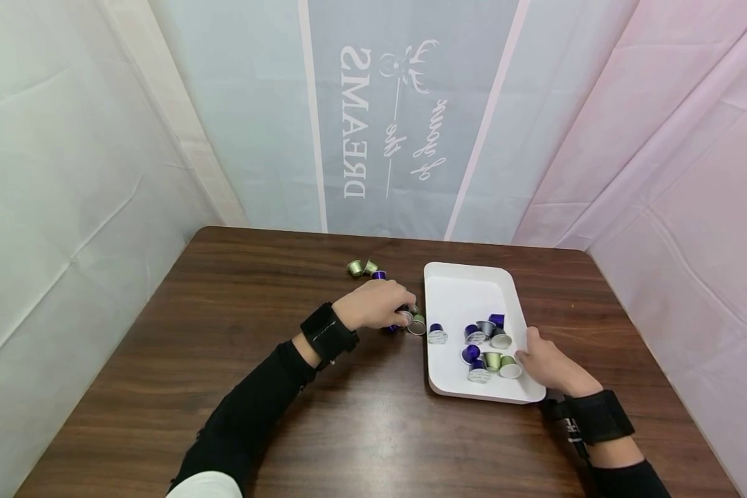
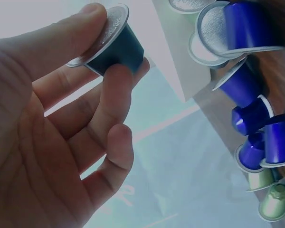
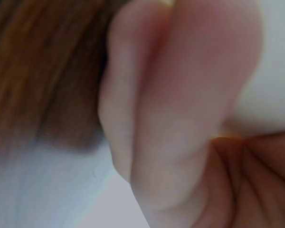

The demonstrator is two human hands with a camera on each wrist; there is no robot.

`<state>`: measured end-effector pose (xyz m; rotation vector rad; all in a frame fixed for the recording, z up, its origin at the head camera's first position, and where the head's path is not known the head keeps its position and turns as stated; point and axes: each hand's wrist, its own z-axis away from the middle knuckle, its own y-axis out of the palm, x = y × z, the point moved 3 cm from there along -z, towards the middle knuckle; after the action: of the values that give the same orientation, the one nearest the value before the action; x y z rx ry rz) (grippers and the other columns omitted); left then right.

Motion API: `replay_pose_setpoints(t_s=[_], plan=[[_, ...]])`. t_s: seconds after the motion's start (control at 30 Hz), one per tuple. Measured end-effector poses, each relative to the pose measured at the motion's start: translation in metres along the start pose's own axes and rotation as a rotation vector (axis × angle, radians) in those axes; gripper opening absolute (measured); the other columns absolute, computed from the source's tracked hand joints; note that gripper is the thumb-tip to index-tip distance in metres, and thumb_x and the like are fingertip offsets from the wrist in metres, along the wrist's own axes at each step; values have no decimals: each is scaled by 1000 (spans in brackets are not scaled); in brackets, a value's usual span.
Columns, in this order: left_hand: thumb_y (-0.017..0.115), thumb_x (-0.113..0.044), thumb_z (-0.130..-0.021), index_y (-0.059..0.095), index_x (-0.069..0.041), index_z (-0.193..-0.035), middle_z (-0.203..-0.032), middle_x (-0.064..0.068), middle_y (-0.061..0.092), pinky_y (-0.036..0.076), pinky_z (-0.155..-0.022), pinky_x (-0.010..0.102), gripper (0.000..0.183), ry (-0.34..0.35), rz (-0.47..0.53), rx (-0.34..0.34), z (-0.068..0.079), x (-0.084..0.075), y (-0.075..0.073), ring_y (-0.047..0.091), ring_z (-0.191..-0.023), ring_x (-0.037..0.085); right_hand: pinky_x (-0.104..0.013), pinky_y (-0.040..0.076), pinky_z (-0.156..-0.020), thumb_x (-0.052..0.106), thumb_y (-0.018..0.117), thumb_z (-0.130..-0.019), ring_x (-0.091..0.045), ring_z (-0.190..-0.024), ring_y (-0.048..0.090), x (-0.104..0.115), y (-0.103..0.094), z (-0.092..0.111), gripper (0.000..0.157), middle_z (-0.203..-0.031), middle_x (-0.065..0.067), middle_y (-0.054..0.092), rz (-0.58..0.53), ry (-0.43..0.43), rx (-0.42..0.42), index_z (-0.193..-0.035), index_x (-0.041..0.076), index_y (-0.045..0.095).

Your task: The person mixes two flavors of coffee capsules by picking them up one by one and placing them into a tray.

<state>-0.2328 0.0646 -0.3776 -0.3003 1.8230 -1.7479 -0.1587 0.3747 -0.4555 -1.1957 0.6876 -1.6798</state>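
Observation:
My left hand [image 1: 376, 304] pinches a dark teal coffee capsule [image 2: 126, 47] between thumb and fingers, its foil lid toward the thumb. The hand is over the table just left of a white tray [image 1: 463, 290]. Below and beside it lie loose capsules, including a green one [image 1: 417, 325] and several blue ones [image 2: 280, 140]. My right hand [image 1: 550, 363] grips the tray's right rim, thumb on the inner side; its fingers [image 3: 180, 104] are close and blurred in the right wrist view. Inside the tray lie several blue, green and grey capsules, among them a green one [image 1: 492, 360].
Two green capsules, one of them upright-looking [image 1: 355, 268], lie farther back on the brown wooden table [image 1: 255, 290]. A printed curtain [image 1: 411, 124] hangs behind the table's back edge, with pale cloth [image 1: 68, 173] on both sides.

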Motion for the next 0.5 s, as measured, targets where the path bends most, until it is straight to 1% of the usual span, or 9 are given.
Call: replay_pose_setpoints(t_s=[0.1, 0.27, 0.4, 0.5], plan=[[65, -23, -91, 69, -13, -98, -82, -6, 62, 41, -61, 21, 13, -3, -23, -2, -4, -1, -5, 48, -65, 7, -49, 45, -79, 11, 43, -97, -41, -108, 49, 0, 0, 0, 57, -124, -49, 34, 1, 2, -1, -130, -24, 11], [63, -23, -91, 68, -15, -99, -80, -7, 58, 36, -56, 20, 12, -7, -71, 5, -12, -2, -13, 47, -63, 7, -51, 44, -81, 11, 43, -97, -43, -110, 48, -1, 0, 0, 57, -124, -49, 33, 4, 5, -2, -130, -24, 12], [61, -23, -92, 64, -16, -91, -72, -6, 52, 30, -54, 21, 8, -3, -87, -8, -18, -4, -20, 43, -61, 8, -51, 44, -83, 11, 43, -97, -44, -110, 48, -1, 1, 0, 56, -124, -49, 34, 4, 2, -7, -129, -24, 13], [60, -24, -93, 60, -17, -85, -70, -6, 46, 28, -55, 22, 10, 4, -104, -28, -24, -6, -25, 41, -62, 8, -51, 44, -83, 11, 43, -97, -43, -111, 48, -1, 0, 0, 56, -125, -48, 34, 4, 2, -9, -129, -24, 13]])
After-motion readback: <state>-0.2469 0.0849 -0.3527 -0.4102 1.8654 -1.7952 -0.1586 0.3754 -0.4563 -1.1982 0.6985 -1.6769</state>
